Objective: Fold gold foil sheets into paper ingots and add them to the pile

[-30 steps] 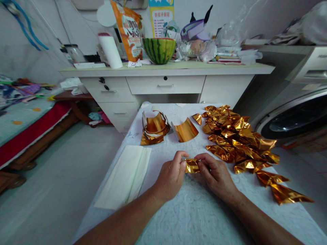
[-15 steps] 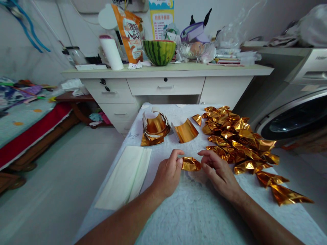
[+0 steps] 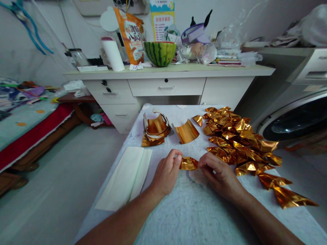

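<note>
Between my two hands is a small folded piece of shiny gold foil paper (image 3: 189, 163), held just above the cloth-covered table. My left hand (image 3: 167, 172) pinches its left end between thumb and fingers. At its right end, my right hand (image 3: 217, 172) has its fingertips closed on the point. To the right lies a heap of folded gold foil pieces (image 3: 230, 132). Beyond my hands rest a curved stack of gold foil sheets (image 3: 155, 127) and a single curled gold sheet (image 3: 187, 132). One small folded piece (image 3: 198, 120) sits beside that sheet.
Pale folded paper or cloth (image 3: 125, 177) lies on the table's left side. Behind stands a white desk (image 3: 166, 73) carrying a half watermelon (image 3: 160, 54), an orange snack bag (image 3: 131, 37) and a white paper roll (image 3: 112, 54). A washing machine (image 3: 298, 88) is at the right.
My right hand's fingers have closed from apart onto the right end of the foil piece. The left hand keeps its pinch. The view has shifted slightly.
</note>
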{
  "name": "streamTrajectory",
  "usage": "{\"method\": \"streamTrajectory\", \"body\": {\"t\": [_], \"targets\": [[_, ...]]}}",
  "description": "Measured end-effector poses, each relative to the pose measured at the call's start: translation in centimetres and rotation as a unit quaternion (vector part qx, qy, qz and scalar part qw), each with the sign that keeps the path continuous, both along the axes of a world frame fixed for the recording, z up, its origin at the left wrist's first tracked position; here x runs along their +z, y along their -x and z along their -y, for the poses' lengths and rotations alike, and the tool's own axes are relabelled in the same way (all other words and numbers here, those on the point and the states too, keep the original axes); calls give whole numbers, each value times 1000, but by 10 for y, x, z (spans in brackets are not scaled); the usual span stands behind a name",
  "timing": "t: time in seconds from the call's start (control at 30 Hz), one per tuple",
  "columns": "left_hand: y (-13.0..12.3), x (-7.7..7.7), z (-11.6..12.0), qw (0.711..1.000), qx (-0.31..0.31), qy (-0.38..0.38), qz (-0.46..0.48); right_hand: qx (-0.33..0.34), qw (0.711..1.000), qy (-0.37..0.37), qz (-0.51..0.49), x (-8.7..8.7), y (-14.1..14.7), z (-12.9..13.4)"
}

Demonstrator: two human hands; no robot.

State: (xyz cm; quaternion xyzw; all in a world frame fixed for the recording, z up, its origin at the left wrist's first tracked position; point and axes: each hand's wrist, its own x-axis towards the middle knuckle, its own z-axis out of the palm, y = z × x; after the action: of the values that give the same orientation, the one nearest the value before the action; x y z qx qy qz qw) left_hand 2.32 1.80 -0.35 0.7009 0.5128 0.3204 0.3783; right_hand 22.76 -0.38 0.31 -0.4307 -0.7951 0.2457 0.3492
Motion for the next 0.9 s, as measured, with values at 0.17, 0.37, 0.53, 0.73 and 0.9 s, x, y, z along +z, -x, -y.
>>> {"method": "streamTrajectory", "body": {"t": [0.17, 0.37, 0.53, 0.73, 0.9], "targets": [[-1, 0, 1, 1000, -8, 19, 15, -20, 1000, 13, 13, 0, 1, 2], [1, -2, 2, 1000, -14, 21, 8, -14, 1000, 9, 19, 0, 2, 0], [2, -3, 2, 1000, -17, 18, 1, 8, 1000, -10, 15, 3, 2, -1], [4, -3, 1, 1000, -12, 10, 23, -16, 999, -42, 29, 2, -2, -1], [6, -5, 2, 999, -10, 8, 32, -115, 983, -134, 59, 5, -17, -3]]}}
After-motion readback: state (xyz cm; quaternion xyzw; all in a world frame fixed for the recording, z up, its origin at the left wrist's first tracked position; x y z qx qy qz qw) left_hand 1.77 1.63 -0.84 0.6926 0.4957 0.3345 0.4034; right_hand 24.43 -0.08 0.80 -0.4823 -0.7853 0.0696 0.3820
